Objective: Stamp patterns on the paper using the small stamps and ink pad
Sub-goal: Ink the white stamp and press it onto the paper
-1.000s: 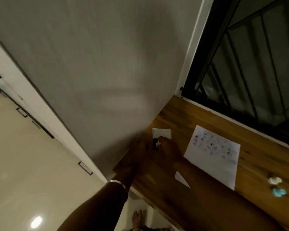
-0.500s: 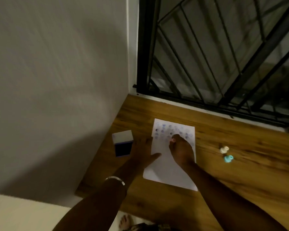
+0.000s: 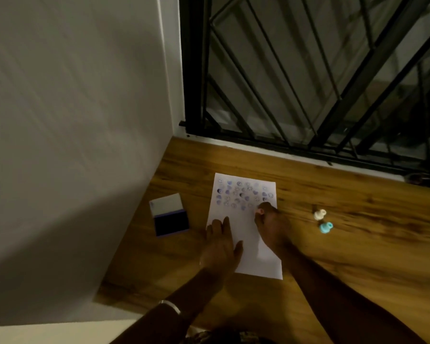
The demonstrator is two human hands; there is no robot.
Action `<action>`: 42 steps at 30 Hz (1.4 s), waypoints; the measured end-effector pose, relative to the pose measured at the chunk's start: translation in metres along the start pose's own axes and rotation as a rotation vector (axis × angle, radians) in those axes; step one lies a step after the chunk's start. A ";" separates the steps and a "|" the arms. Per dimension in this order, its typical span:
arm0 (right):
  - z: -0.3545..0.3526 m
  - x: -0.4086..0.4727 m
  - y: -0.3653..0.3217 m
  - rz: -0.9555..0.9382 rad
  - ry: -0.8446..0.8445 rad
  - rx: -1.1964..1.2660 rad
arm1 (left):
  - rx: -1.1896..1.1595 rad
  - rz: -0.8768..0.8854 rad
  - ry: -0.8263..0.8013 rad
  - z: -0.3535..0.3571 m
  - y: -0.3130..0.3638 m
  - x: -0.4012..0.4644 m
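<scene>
**Stamp pressed to the paper, left hand steadying the sheet**

At the far left of the bench (image 3: 333,194) lies the ink pad (image 3: 170,220), lid folded back and the dark pad facing up, well apart from both hands and just beside the paper's left edge. The paper (image 3: 248,244) lies flat in the middle; its upper part carries rows of bluish prints, its lower part is blank.

The left hand (image 3: 220,247) rests spread and flat on the lower left of the sheet, holding nothing, pinning it down. The right hand (image 3: 271,227) is bunched narrow, fingertips closed on a small pink stamp (image 3: 260,211) at the right end of the lowest row of prints. The stamp appears to touch the paper, though its face is hidden.

The step in hand looks like printing one mark. The next move likely calls for a straight lift so the print does not smear, then a reach left across the sheet to re-ink.

To the right, near the sheet, lie a white stamp (image 3: 319,214) and a blue stamp (image 3: 325,227), touching or nearly so.
</scene>
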State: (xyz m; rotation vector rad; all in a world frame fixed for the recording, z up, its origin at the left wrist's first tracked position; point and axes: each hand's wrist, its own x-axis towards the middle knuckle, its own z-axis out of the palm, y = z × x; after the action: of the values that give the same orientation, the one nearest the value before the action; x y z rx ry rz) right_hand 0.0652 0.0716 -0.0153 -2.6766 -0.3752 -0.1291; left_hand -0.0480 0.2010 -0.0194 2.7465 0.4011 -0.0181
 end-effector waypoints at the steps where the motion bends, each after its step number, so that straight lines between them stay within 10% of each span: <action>1: 0.000 0.002 0.000 -0.003 0.001 -0.004 | -0.009 0.007 0.001 -0.001 0.004 -0.004; 34: 0.003 0.014 0.003 -0.023 -0.116 0.043 | 0.185 0.183 0.012 0.011 -0.011 0.002; 42: -0.015 0.006 -0.002 -0.001 0.075 0.173 | -0.964 -0.200 -0.082 -0.030 0.004 0.052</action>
State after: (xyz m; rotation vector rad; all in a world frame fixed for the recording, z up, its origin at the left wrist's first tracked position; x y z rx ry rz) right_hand 0.0697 0.0686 -0.0005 -2.4931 -0.3481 -0.1885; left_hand 0.0019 0.2225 0.0063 1.7478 0.4943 0.0097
